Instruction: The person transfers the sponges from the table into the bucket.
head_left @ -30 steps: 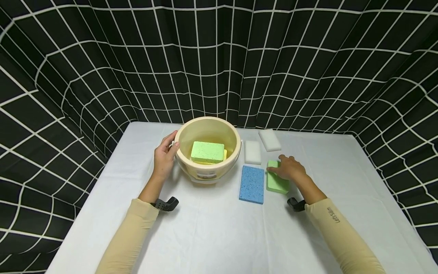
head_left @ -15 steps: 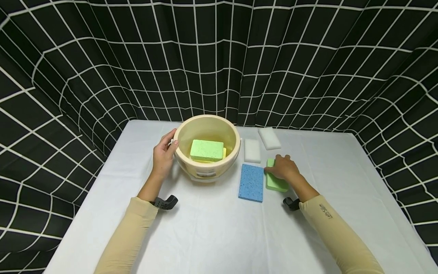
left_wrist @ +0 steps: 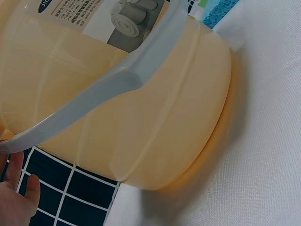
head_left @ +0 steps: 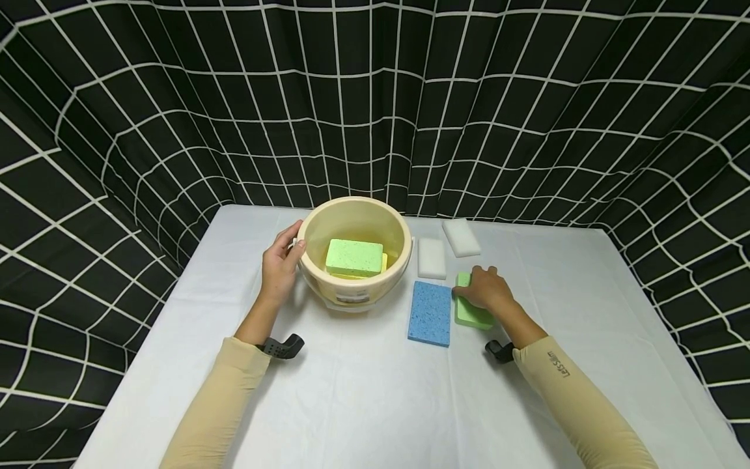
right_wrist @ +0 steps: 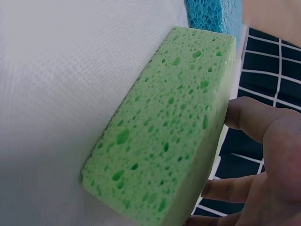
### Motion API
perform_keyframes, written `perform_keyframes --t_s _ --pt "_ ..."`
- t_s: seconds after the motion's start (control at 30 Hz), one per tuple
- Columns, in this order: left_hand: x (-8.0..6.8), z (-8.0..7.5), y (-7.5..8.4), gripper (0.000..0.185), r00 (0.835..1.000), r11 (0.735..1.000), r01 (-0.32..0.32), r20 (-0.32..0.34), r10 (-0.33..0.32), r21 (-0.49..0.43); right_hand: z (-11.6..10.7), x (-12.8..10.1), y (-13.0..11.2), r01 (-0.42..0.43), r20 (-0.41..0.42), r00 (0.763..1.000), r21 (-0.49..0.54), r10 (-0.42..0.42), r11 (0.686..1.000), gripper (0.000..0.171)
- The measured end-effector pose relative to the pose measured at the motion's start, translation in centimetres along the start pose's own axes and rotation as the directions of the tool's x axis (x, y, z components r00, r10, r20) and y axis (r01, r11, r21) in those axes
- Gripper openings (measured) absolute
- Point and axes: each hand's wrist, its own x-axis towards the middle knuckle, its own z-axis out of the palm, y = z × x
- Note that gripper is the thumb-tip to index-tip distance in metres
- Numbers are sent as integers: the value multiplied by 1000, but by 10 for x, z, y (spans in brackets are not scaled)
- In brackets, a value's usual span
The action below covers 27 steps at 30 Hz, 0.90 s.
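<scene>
At the left rim of a cream bucket (head_left: 351, 218), my left hand (head_left: 278, 267) holds on with the thumb at the edge and the fingers outside. Inside the bucket a light green sponge (head_left: 354, 257) lies over something yellow (head_left: 385, 262), mostly hidden. My right hand (head_left: 489, 290) reaches over a second green sponge (head_left: 471, 316) on the table and grips its far part between thumb and fingers. The right wrist view shows this sponge's porous face (right_wrist: 160, 127), with fingers along one side. A blue sponge (head_left: 430, 312) lies just left of it.
Two white sponges (head_left: 431, 258) (head_left: 461, 237) lie behind the blue and green ones, right of the bucket. The bucket's grey handle (left_wrist: 117, 84) hangs down across its front. A white cloth (head_left: 363, 404) covers the table, and a black gridded curtain (head_left: 375, 98) hangs behind.
My right hand has moved slightly left and closed in on the green sponge over the past second. My left hand has stayed at the bucket rim.
</scene>
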Motion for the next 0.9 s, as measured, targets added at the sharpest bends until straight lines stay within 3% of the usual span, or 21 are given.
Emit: perform_keyframes --t_s 0.27,0.7,0.9 --pt "1 -3 2 44 999 999 42 17 -42 -8 -2 -5 -1 33 -10 999 17 -33 999 68" --pt "0 -1 1 43 1000 1000 -3 15 3 -1 -16 -11 6 43 -20 999 23 -42 999 75" --pt "-1 0 6 43 1000 1000 -5 12 5 13 -24 -15 10 85 -48 995 27 -83 996 76"
